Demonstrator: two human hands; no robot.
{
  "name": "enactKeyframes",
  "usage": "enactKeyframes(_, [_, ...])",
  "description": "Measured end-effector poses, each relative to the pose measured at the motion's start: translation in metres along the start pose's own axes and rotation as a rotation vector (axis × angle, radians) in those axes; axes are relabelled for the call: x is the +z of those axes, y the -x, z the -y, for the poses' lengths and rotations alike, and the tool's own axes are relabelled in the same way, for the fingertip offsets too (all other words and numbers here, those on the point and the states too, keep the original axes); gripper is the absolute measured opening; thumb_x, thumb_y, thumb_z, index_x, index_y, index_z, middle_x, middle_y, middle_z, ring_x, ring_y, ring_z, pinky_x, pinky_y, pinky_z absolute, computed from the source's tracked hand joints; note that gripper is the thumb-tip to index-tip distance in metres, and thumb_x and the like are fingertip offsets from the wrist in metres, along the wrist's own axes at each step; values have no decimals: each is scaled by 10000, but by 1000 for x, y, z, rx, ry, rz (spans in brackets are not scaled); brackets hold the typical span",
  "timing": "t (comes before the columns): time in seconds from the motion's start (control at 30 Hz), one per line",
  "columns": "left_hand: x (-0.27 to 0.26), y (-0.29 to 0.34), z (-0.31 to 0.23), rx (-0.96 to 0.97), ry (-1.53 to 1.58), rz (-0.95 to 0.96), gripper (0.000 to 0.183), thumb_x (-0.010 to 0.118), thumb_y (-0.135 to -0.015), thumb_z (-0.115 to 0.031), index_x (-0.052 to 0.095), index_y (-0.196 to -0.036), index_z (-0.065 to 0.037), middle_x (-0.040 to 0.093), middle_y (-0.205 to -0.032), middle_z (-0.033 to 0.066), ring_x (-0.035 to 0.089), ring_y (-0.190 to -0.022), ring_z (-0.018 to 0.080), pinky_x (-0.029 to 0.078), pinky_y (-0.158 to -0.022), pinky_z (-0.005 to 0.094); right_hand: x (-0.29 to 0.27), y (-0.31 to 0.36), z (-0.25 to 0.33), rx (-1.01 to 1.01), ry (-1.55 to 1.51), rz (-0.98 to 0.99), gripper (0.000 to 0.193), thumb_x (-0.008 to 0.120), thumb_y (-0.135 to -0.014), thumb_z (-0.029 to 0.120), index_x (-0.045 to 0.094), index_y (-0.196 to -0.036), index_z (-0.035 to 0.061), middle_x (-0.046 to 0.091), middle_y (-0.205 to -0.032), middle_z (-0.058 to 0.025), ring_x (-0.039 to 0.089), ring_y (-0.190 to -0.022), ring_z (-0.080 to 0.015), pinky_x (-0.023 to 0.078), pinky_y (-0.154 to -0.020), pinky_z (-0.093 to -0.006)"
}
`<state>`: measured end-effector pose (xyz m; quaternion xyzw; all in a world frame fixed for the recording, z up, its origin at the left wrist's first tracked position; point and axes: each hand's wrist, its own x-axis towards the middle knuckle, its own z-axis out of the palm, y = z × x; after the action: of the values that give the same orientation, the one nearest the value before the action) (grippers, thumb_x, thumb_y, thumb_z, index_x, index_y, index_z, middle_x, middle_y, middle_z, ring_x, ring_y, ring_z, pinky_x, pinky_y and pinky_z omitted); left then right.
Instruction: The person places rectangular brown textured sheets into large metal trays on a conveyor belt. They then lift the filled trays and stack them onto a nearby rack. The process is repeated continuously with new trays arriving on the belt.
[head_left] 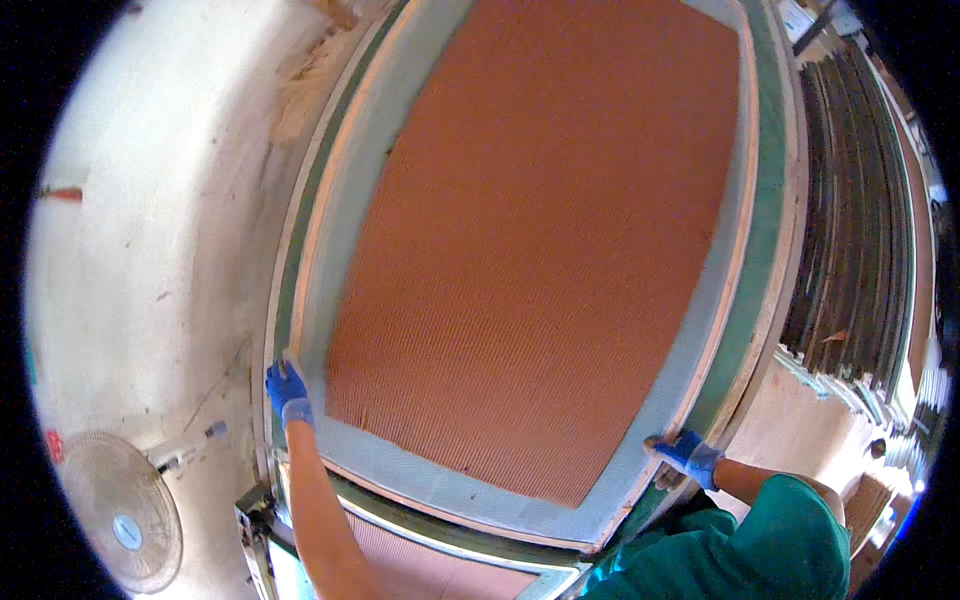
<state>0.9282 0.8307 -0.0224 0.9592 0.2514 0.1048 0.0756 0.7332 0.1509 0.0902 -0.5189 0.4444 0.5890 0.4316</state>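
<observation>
A large framed panel [375, 445] lies before me, with pale grey mesh-like margins and a thin wooden rim. A big reddish-brown, finely ribbed sheet [540, 240] covers most of it. At the near left corner, my left hand [286, 388], in a blue glove with pale fingertips, is closed on the wooden rim. My right hand [686, 454], gloved the same way, grips the rim at the near right side, thumb on top and fingers partly hidden beneath. Both forearms are bare below the gloves, and a green sleeve shows on the right arm.
Under the panel is a green surface [755, 250] with a raised edge. Another framed ribbed panel [440, 560] sits close to my body. A round fan [125, 520] stands at the lower left by a pale wall [130, 270]. Stacked dark boards [850, 220] stand on the right.
</observation>
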Motion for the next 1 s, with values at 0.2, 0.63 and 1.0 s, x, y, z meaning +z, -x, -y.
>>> enactKeyframes(0.2, [-13, -19, -73, -321, 512, 510, 556, 316, -897, -440, 523, -1075, 45, 589, -1005, 159, 560, -872, 270, 436, -746, 340, -48, 8, -6, -690, 553, -528, 336, 533, -810, 432, 598, -880, 110, 594, -634, -39, 608, -603, -224, 480, -500, -359])
enactKeyframes(0.63, [-245, 253, -247, -442, 1251, 1072, 561, 404, -833, -561, 509, -1051, -55, 562, -867, 83, 539, -753, 211, 453, -645, 338, -260, 134, -103, -881, -667, -646, 394, 620, -749, 451, 587, -785, 60, 515, -570, -43, 499, -450, -165, 386, -378, -327])
enactKeyframes(1.0, [-368, 571, -234, 82, 870, 536, 272, 460, -879, -298, 552, -921, -45, 510, -691, 41, 475, -570, 124, 405, -469, 234, -327, 180, -325, -871, -404, -655, 373, 530, -804, 365, 626, -888, 15, 596, -781, -100, 514, -700, -143, 417, -609, -366])
